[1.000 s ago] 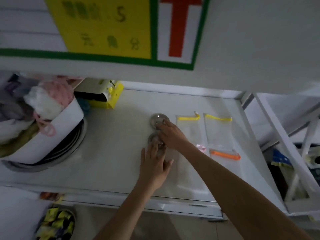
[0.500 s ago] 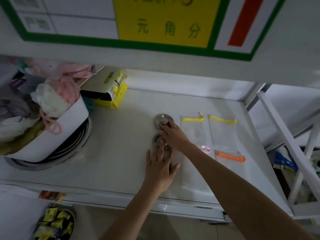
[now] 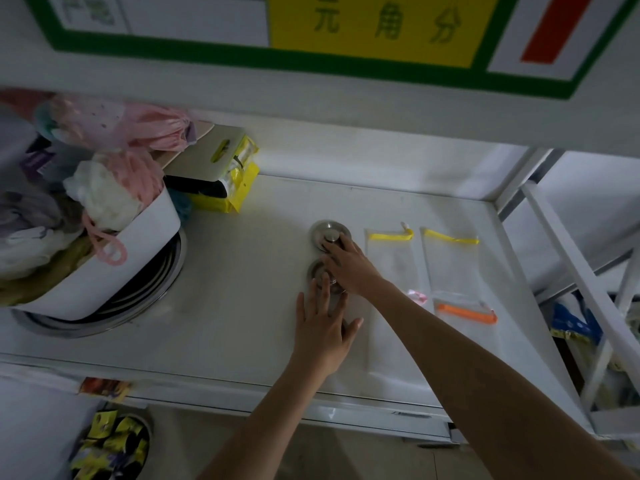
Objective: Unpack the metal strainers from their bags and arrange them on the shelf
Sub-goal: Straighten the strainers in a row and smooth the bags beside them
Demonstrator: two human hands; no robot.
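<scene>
Two round metal strainers lie on the white shelf [image 3: 242, 306], one behind the other. The far strainer [image 3: 325, 231] shows most of its rim; fingertips of my right hand [image 3: 349, 268] rest on its central knob. The near strainer [image 3: 317, 271] is largely covered by both hands. My left hand [image 3: 323, 332] lies flat, fingers spread, its fingertips touching the near strainer. Clear bags lie to the right: two with yellow zip strips [image 3: 389, 235] [image 3: 452, 240] and one with an orange strip [image 3: 465, 313].
A white bin [image 3: 114, 268] stuffed with pink and white cloth items sits on stacked metal basins at the left. A yellow package [image 3: 232, 188] stands behind it. A white shelf frame [image 3: 571, 258] rises on the right. Yellow packets sit in a bowl [image 3: 110, 448] below.
The camera has tilted and moved closer. Both hands stay on the strainers, with only slight shifts of the fingers.
</scene>
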